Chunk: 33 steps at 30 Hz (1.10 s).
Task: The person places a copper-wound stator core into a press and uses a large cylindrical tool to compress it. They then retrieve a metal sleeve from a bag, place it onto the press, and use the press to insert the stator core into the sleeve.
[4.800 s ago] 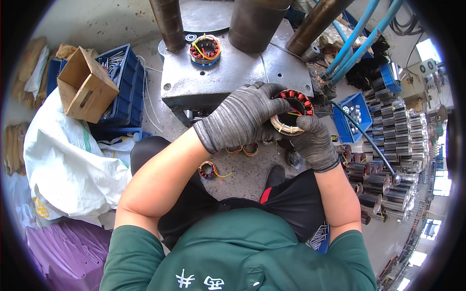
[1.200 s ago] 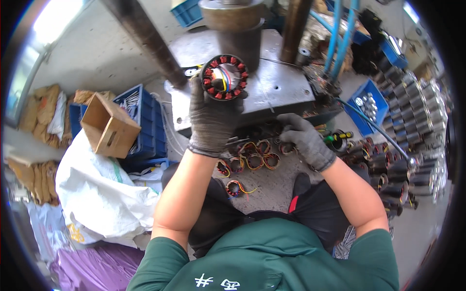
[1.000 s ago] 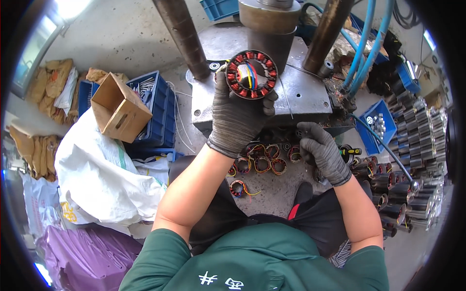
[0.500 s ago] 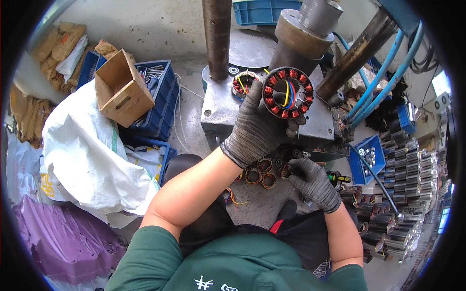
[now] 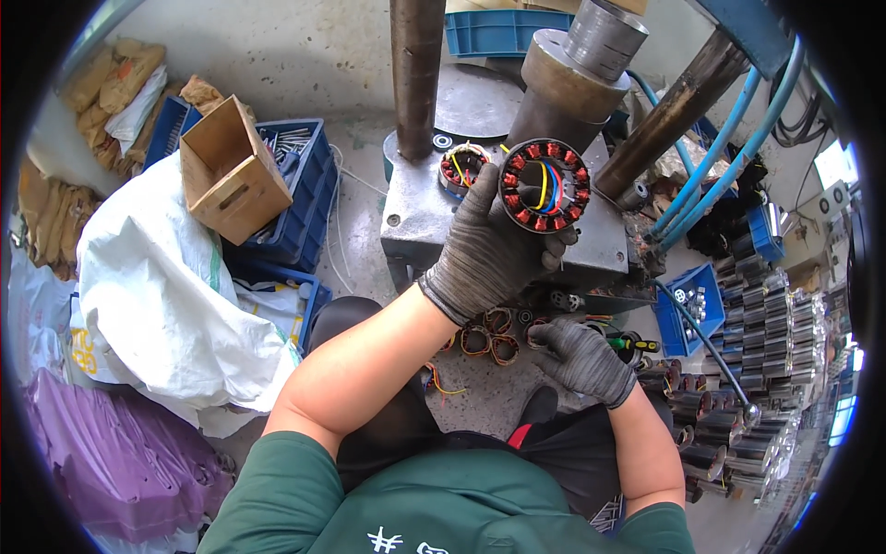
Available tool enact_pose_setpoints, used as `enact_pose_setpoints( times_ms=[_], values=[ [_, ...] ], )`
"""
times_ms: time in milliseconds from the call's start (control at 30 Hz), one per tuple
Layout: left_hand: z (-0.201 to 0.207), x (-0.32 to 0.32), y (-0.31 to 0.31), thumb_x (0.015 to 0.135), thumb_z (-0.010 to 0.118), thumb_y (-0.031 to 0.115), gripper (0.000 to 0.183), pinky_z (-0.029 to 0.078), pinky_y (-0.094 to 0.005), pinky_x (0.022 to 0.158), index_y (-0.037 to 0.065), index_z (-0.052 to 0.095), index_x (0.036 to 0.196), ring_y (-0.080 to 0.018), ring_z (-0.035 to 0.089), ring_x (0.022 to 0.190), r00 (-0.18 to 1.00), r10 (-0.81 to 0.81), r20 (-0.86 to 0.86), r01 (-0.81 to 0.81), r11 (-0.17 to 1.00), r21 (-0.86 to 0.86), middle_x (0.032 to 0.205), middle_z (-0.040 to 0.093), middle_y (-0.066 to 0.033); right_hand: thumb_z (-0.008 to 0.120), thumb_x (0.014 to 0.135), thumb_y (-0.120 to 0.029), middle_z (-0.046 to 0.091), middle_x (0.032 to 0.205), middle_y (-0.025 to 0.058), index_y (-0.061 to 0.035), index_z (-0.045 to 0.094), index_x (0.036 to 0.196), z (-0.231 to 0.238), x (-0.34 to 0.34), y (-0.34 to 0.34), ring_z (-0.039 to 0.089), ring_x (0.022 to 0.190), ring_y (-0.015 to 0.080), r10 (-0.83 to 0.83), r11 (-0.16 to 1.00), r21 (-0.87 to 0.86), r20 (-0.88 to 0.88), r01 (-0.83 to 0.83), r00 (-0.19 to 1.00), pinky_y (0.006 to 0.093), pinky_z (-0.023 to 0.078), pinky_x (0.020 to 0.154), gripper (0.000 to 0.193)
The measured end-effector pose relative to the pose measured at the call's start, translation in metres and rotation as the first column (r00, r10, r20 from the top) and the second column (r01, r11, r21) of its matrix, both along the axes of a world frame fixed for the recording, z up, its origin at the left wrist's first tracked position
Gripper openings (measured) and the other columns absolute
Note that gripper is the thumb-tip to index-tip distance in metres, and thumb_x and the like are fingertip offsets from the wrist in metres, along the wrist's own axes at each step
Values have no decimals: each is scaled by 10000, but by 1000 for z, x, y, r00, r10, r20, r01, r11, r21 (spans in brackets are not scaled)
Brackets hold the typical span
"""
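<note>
My left hand (image 5: 494, 245), in a dark grey glove, grips a motor stator (image 5: 544, 185) from below and behind. Red windings ring its dark round body, and yellow, blue and red wires cross the hollow centre. Lower down, my gloved right hand (image 5: 581, 360) has its thumb and fingers apart, at the edge of a small wound ring (image 5: 535, 334); whether it presses on it is hard to see. Beside it lie several wound stators (image 5: 475, 341). Another stator (image 5: 463, 168) with yellow and red wires sits on the metal press bed (image 5: 411, 217), left of the held one.
Steel columns (image 5: 415, 74) and a thick cylinder (image 5: 572, 88) rise from the press. Blue hoses (image 5: 729, 166) run at right. Stacked metal housings (image 5: 766, 323), a blue bin (image 5: 692, 309) and a metal lever (image 5: 720, 360) stand right. A wooden box (image 5: 235, 171) and white sack (image 5: 175, 286) lie left.
My right hand has shifted slightly left and down toward the small wound ring. The stator in my left hand stays almost in place. The whole view has tilted a little.
</note>
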<state>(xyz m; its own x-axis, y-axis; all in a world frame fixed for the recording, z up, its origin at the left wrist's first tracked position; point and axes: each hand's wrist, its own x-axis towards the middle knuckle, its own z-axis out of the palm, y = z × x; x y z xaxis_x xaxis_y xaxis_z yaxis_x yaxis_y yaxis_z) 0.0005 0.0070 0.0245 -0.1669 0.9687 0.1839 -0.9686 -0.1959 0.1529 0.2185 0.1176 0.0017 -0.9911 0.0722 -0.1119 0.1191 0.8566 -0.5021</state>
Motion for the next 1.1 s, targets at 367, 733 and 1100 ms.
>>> enact_pose_setpoints(
  times_ms=[367, 733, 1100],
  values=[
    [18, 7, 2, 862, 589, 785, 894, 565, -402, 833, 111, 483, 1441, -282, 620, 941, 997, 51, 63, -53, 998, 26, 1164, 627, -180, 734, 811, 27, 698, 911, 145, -32, 675, 1158, 50, 42, 15, 694, 788, 284, -265, 964, -122, -381, 236, 886, 380, 564, 742, 356],
    [13, -2, -3, 864, 598, 765, 944, 504, -497, 1000, 104, 439, 1518, -381, 616, 1204, 1000, -20, -15, 22, 987, 162, 1409, 559, -258, 648, 999, -103, 629, 1255, 144, -15, 617, 1204, 85, 208, 21, 571, 1168, 275, -346, 607, -55, -916, 793, 202, 437, 466, 1052, 226],
    [15, -6, -12, 919, 541, 737, 863, 544, -453, 895, 148, 411, 1537, -353, 669, 1103, 992, 59, -107, -53, 997, 60, 1444, 541, -252, 535, 1073, -124, 570, 1356, 128, -10, 506, 1300, 81, 131, 111, 661, 1137, 274, -391, 782, -509, -850, 361, -354, 369, 606, 932, 255]
  ],
)
